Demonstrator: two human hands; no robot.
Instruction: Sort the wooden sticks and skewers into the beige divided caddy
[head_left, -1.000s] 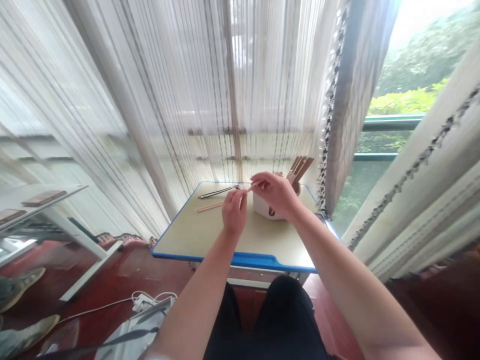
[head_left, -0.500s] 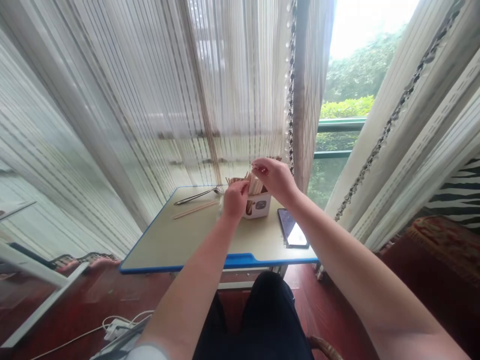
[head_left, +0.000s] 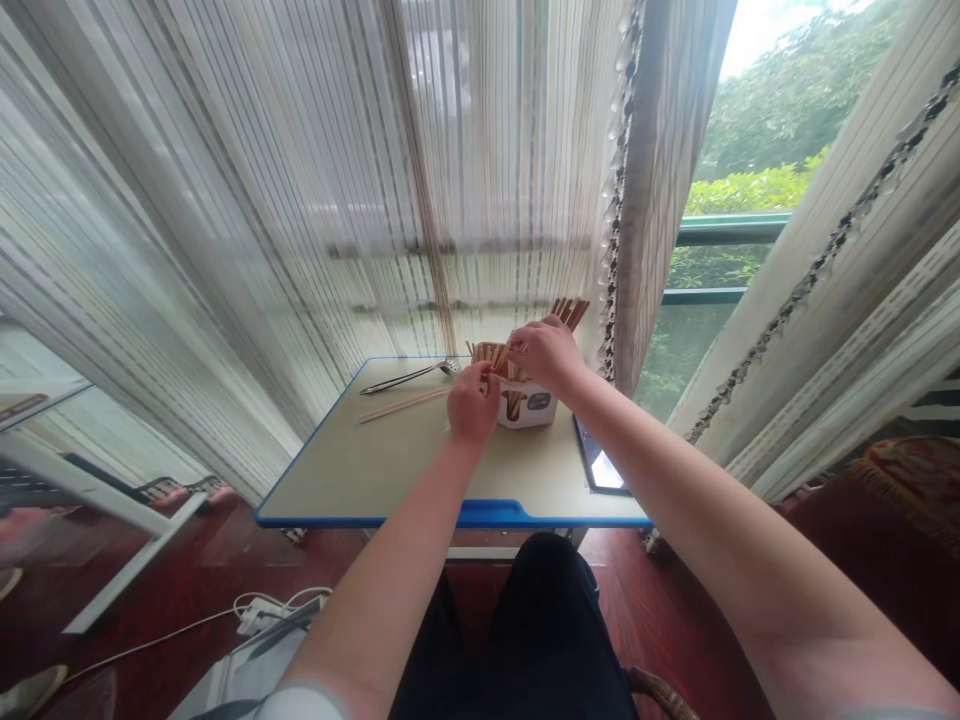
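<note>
A white cardboard box (head_left: 536, 405) with a cut-out window stands toward the back of the table, filled with wooden chopsticks (head_left: 487, 353). My right hand (head_left: 551, 352) is over the box, its fingers closed around the upper part of some pale chopsticks. At the box's left front corner, my left hand (head_left: 474, 402) has thumb and fingers pinched together. What lies between those fingertips is too small to make out. Darker brown sticks (head_left: 571, 312) rise behind my right hand.
On the table (head_left: 337, 470), a slotted metal spoon (head_left: 409, 380) and loose chopsticks (head_left: 401, 405) lie to the left. A phone (head_left: 600, 465) lies by the right edge, partly under my forearm. Curtains (head_left: 300, 200) hang behind. A power strip (head_left: 262, 615) with cables is on the floor.
My right hand has come down closer to the box, and the pale chopsticks under it sit lower. My left hand stays by the box's corner. The view has shifted slightly.
</note>
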